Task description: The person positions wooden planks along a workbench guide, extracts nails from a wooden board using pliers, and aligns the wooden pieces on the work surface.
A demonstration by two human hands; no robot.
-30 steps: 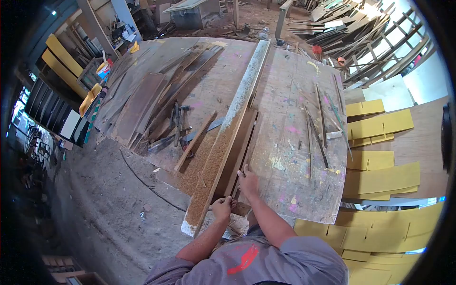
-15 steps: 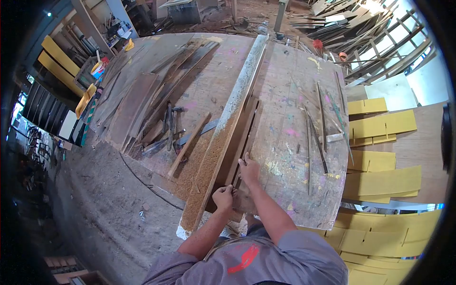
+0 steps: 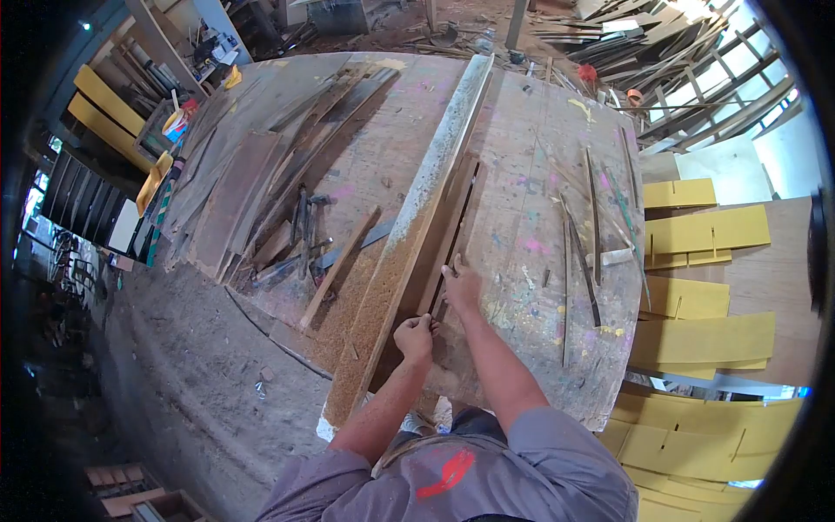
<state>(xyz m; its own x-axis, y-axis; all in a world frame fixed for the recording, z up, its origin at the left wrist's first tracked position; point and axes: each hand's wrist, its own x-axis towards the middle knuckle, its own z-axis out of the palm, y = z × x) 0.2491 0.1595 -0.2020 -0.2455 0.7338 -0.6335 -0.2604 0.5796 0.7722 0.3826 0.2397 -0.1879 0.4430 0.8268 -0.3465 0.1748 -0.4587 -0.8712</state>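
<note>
A long board, white at its far end and coated with brown sawdust nearer me, runs lengthwise over the worktable. Along its right side lies a brown wooden strip with a thin dark edge. My left hand is closed, its fingertips pinched at the near part of this strip. Just ahead and to the right, my right hand has its fingers bent at the strip's dark right edge. What lies between the right fingertips is too small to make out.
Hammers, a short batten and loose planks lie on the table's left. Thin sticks lie on its right. Yellow slotted panels stand beyond the right edge. A dark cable crosses the ground.
Both hands have moved forward along the strip, away from my body. The strip has shifted forward beside the long board. The view has tilted slightly.
</note>
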